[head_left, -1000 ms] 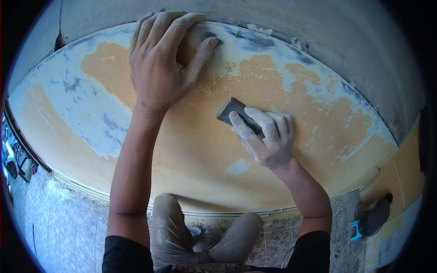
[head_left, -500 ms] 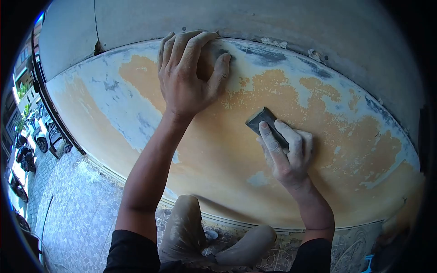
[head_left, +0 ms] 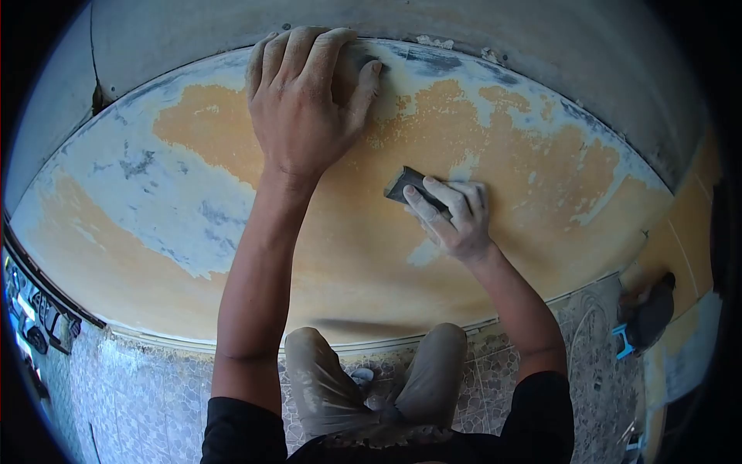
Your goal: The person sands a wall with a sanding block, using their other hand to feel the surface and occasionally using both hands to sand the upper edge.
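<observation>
A large curved panel [head_left: 340, 267] in front of me carries orange-yellow filler with white and dark worn patches. My left hand [head_left: 305, 108] lies on its upper part, fingertips at the top seam and thumb spread away; it is open and holds nothing. In my right hand [head_left: 462, 216] is a dark sanding block [head_left: 417, 188], gripped between thumb and fingers and set against the orange surface right of centre. Pale dust coats the fingers of both hands. The block's underside is hidden.
A grey panel [head_left: 541, 31] borders the top seam. Below are my bent knees [head_left: 321, 379] and a patterned tile floor [head_left: 154, 387]. At the right a person in dark clothing [head_left: 651, 315] is near a blue stool [head_left: 622, 340]. Parked motorbikes [head_left: 39, 321] appear at the far left.
The view has turned rightward, bringing the person at the right into clearer sight. My right hand and the block have shifted left and a little up the panel; my left hand keeps its place.
</observation>
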Demonstrator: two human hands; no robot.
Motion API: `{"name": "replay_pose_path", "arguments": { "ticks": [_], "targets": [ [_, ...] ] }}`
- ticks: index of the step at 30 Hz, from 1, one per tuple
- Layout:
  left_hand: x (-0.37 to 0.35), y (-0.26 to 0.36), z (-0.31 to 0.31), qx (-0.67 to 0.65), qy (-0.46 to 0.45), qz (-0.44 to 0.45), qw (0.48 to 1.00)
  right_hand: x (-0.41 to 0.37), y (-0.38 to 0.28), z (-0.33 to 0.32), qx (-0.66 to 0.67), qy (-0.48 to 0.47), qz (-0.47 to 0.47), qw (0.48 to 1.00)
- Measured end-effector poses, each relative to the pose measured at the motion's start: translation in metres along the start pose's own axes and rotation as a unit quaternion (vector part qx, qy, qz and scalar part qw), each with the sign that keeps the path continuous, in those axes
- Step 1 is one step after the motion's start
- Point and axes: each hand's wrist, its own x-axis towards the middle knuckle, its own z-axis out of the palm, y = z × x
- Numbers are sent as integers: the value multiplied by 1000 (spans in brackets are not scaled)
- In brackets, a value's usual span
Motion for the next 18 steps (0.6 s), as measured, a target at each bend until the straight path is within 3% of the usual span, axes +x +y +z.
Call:
{"name": "replay_pose_path", "arguments": {
  "ticks": [2,4,6,9,10,12,13,15,16,18],
  "targets": [
    [1,-4,-1,-10,-15,-1,1000,19,18,-14,-24,7,11,1000],
    [1,-5,-3,-20,-23,-7,1000,39,45,-19,-79,70,114,988],
    [0,-5,-6,-25,-36,-8,999,56,60,-19,-53,137,249,957],
    [0,-5,-10,-23,-53,-15,998,54,34,-3,-29,171,309,935],
    [0,-6,-10,-32,-58,-16,998,46,15,5,-1,178,276,944],
    [0,-6,-13,-36,-56,-25,997,21,-24,10,23,85,171,981],
    [0,-6,-15,-38,-62,-22,997,18,-30,6,26,81,162,983],
    [0,-7,-18,-31,-66,-22,997,22,-33,-2,7,-11,72,997],
    [1,-8,-18,-37,-72,-20,997,29,-20,-5,-24,-2,68,997],
    [1,-7,-18,-41,-70,-15,997,56,13,-3,-35,98,154,983]
  ]
}}
